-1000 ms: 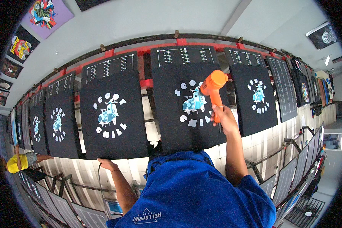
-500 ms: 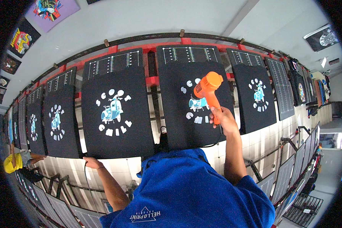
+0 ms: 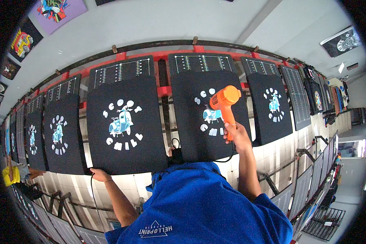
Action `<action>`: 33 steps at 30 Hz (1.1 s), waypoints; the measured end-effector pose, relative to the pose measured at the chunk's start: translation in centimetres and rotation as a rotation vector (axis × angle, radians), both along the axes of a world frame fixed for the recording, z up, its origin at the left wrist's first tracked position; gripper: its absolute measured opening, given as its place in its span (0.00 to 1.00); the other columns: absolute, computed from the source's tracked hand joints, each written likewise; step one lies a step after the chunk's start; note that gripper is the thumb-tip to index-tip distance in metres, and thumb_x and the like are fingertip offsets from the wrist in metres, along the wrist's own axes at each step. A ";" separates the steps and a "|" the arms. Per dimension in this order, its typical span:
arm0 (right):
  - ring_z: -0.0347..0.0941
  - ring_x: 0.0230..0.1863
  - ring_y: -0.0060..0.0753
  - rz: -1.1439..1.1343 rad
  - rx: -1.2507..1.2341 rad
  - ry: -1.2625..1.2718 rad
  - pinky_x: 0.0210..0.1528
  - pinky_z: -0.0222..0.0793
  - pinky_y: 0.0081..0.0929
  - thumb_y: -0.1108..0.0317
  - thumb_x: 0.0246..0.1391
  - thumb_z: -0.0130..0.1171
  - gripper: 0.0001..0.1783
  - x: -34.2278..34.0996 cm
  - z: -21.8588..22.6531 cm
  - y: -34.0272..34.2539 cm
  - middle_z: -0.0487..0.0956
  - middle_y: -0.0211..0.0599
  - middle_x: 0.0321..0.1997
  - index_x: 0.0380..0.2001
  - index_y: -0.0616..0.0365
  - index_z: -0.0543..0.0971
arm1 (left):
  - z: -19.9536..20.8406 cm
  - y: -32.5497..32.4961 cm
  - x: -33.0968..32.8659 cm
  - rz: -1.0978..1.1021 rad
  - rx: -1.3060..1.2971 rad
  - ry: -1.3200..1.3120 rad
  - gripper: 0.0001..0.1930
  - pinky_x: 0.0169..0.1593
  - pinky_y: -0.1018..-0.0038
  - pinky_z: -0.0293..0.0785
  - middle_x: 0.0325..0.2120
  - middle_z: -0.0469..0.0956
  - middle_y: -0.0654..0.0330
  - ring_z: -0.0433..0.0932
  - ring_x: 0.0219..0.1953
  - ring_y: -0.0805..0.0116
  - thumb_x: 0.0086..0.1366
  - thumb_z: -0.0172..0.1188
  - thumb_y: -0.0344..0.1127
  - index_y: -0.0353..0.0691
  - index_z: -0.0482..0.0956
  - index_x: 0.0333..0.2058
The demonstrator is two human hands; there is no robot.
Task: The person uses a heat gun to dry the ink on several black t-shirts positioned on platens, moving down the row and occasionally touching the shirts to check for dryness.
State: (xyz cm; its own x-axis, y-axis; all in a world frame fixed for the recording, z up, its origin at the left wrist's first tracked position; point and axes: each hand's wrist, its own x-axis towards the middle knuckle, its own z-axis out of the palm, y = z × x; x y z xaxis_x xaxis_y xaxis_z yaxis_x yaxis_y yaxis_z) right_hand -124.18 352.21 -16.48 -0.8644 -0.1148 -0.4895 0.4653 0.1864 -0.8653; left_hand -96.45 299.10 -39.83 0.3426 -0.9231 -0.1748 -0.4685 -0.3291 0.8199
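Observation:
My right hand grips the handle of an orange hair dryer. Its barrel is tilted over a black T-shirt stretched on a flat board, partly covering the blue-and-white scooter print. A dark cord runs from the handle toward my body. My left hand is at the near left corner of the neighbouring black T-shirt, which bears the same scooter print in full view. The fingers of that hand are closed on a thin dark cable that hangs down from it.
More printed black shirts lie on boards to the left and right, along a red and black rail. Behind me runs another row of grey boards on metal arms. A person in yellow stands at the far left.
The hair dryer has shifted slightly down and to the right over the print, uncovering more of the scooter. My left hand stays at the board corner. The view has moved slightly.

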 end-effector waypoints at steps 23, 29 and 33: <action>0.72 0.24 0.22 0.019 0.027 -0.033 0.22 0.67 0.20 0.53 0.57 0.57 0.17 2.4 0.7 0.8 0.72 0.26 0.24 0.35 0.57 0.72 | -1.4 -0.6 0.6 0.009 0.015 0.020 0.33 0.46 0.57 0.71 0.40 0.77 0.33 0.77 0.40 0.41 0.65 0.50 0.52 0.14 0.74 0.38; 0.72 0.24 0.22 -0.003 0.065 -0.066 0.22 0.68 0.21 0.53 0.57 0.57 0.18 2.9 1.0 0.8 0.72 0.27 0.25 0.37 0.58 0.72 | -1.4 -0.6 0.5 -0.006 0.028 0.019 0.32 0.47 0.59 0.71 0.40 0.77 0.35 0.78 0.40 0.45 0.65 0.50 0.52 0.15 0.74 0.38; 0.72 0.24 0.22 0.002 0.081 -0.063 0.22 0.67 0.21 0.53 0.57 0.57 0.18 3.0 0.9 0.7 0.73 0.27 0.25 0.38 0.58 0.72 | -0.9 -0.5 0.4 -0.009 0.044 0.038 0.31 0.46 0.60 0.71 0.40 0.78 0.36 0.78 0.40 0.47 0.66 0.49 0.50 0.15 0.74 0.38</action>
